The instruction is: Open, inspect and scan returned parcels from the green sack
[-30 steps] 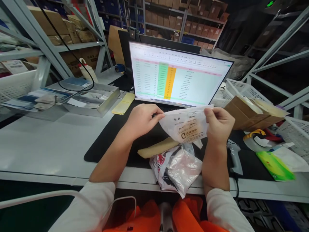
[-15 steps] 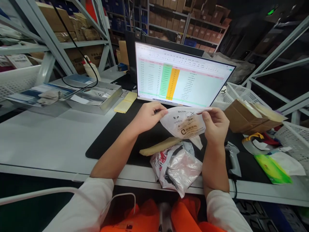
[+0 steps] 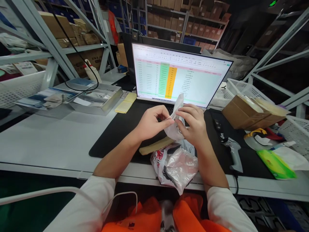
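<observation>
Small white plastic bag (image 3: 177, 124) is held up over the black desk mat (image 3: 120, 132), just in front of the laptop (image 3: 180, 75), bunched between both hands. Left hand (image 3: 154, 124) pinches its left edge with thumb and fingertips pressed together. Right hand (image 3: 193, 124) is closed around its right side, fingers curled on the film; the bag's top sticks up above the fingers. Just near of the hands: a tan padded envelope (image 3: 156, 146) flat on the mat, and a crumpled clear bag (image 3: 177, 167) hanging over the near edge of the desk (image 3: 48, 141). Right of the hands lies a handheld scanner (image 3: 233, 151), further right a green packet (image 3: 275, 164). Far left: metal tray (image 3: 101, 100). Far right: cardboard box (image 3: 251, 111).
</observation>
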Demonstrator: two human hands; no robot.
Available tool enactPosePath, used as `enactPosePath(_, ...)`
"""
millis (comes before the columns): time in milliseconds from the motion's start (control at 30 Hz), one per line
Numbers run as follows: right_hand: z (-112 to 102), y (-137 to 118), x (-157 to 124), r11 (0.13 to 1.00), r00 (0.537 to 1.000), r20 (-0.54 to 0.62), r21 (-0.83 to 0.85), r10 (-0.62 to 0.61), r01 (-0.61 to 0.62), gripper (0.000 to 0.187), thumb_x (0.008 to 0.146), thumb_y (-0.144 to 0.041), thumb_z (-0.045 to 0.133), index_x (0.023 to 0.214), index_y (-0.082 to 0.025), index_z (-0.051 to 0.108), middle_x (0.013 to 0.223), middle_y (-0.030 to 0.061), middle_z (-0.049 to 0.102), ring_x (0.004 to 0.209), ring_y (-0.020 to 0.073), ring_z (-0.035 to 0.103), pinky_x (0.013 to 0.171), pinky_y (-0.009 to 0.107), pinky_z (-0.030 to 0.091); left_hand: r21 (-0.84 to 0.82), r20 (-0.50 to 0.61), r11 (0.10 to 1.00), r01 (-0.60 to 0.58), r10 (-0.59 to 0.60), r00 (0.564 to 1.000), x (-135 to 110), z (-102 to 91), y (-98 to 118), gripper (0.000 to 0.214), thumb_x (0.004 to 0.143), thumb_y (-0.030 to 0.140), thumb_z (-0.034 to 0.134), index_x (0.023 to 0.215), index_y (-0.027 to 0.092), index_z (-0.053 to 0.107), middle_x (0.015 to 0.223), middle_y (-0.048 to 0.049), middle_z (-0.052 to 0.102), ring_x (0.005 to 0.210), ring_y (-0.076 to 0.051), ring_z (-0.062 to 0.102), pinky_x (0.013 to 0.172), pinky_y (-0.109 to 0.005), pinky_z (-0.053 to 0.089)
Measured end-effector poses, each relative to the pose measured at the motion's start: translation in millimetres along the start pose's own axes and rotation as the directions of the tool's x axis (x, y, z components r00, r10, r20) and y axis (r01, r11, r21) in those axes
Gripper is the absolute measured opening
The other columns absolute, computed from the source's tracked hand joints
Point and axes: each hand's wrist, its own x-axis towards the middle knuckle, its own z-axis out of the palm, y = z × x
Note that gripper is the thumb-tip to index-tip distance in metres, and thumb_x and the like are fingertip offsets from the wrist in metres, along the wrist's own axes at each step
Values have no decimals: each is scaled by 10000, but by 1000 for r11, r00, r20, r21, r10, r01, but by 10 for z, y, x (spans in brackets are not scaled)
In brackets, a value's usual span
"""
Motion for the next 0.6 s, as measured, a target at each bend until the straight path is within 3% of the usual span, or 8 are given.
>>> enactPosePath(100,-44,-31,11,1000,1000,15,-12,-11,11,134,1003,-249,607,891,-254,679,990,59,735,1145,264,643,998,460,458,-149,-2,985,85,-87,996,18,55,-60,367,806,463,828,724,190,597,721,-5,593,655,-139,528,603,-276,429)
enactPosePath(200,-168,-157,17,998,989,141,56,-49,42,173,1026,-253,571,863,-234,627,970,42,744,1055,232,660,934,427,416,-238,-220,971,39,-93,971,47,118,-116,425,827,539,801,748,204,551,725,12,562,640,-127,508,599,-264,431)
enactPosePath(267,-261,-261,5,996,965,256,81,-52,32,198,1037,-257,547,855,-218,615,930,30,746,908,200,661,858,409,381,-178,-394,981,-82,6,919,39,150,-117,413,864,541,769,771,217,529,753,12,556,669,-131,521,636,-273,458)
enactPosePath(333,-337,-346,-28,998,951,310,57,-19,1,218,1045,-241,516,866,-207,636,859,20,741,755,170,621,786,398,345,-35,-488,976,-215,171,856,-5,166,-94,367,907,512,730,793,232,523,791,-2,573,720,-150,562,687,-304,495)
enactPosePath(400,-385,-398,-80,999,956,290,0,40,-42,202,1047,-200,493,991,-206,687,816,10,743,672,159,583,738,385,326,109,-457,943,-313,327,827,-70,172,-65,330,936,496,693,804,246,522,811,-22,603,753,-176,606,716,-347,524)
enactPosePath(500,-407,-429,-158,991,948,301,-111,106,-75,279,1031,-143,494,1219,-227,682,897,8,770,665,160,581,695,373,310,195,-244,892,-407,446,861,-157,197,-35,313,944,486,670,792,256,521,777,-36,635,735,-201,639,704,-387,545)
enactPosePath(600,-371,-423,-184,974,899,416,-221,137,-47,274,990,-101,519,1142,-225,710,989,36,768,713,171,598,679,374,278,156,-106,881,-446,464,879,-203,274,-7,274,950,430,666,786,255,533,778,-40,666,732,-198,652,695,-381,548)
